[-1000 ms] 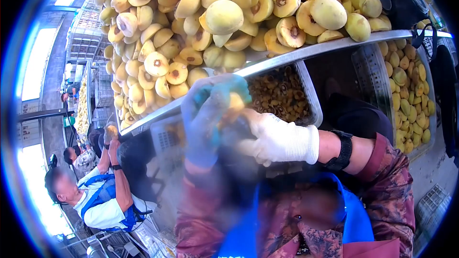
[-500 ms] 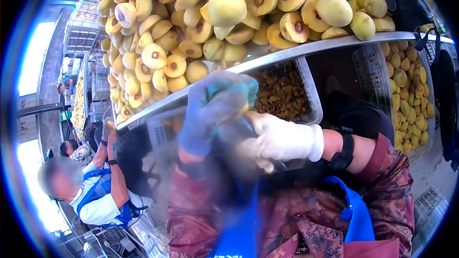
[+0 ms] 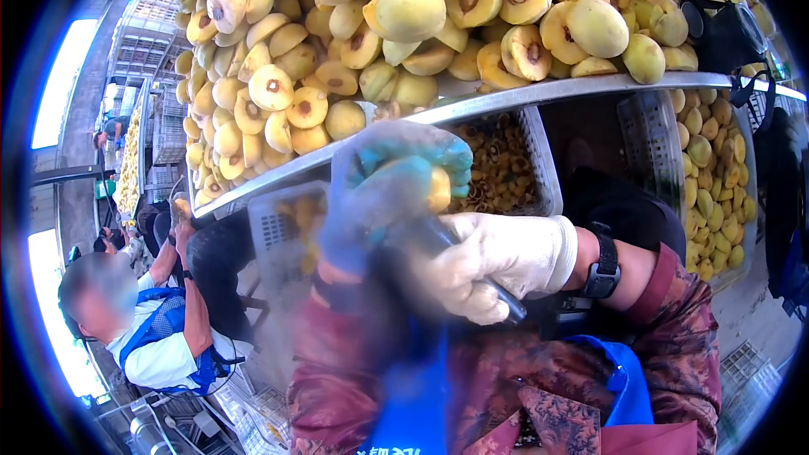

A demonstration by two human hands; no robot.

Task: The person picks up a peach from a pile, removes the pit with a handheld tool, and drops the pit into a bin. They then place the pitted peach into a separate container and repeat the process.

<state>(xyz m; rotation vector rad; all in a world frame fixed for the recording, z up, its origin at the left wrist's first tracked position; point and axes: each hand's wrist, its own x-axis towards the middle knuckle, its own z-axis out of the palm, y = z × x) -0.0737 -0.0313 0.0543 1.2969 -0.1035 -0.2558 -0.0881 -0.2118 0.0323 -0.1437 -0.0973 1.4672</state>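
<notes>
My left hand (image 3: 383,190), in a blue glove with teal fingers, is curled round a yellow peach piece (image 3: 439,189), a bit of which shows at the fingertips. Just below it, my right hand (image 3: 497,261), in a white glove, grips a dark-handled tool (image 3: 512,307); the handle's end sticks out under the fingers. The tool's working end is blurred and hidden near the left hand. Both hands are in front of the metal table edge (image 3: 480,101), below a heap of halved yellow peaches (image 3: 337,84).
Below the table edge stands a crate (image 3: 546,160) of brown-yellow scraps, with another crate (image 3: 274,232) of fruit to its left. A further crate (image 3: 746,244) of peach pieces is at right. A black strapped object (image 3: 729,29) lies by the heap. A co-worker (image 3: 160,329) sits at left.
The right hand has turned and dropped slightly, baring more of the tool's handle. The peach piece now shows in the left hand's fingers. The view has shifted a little.
</notes>
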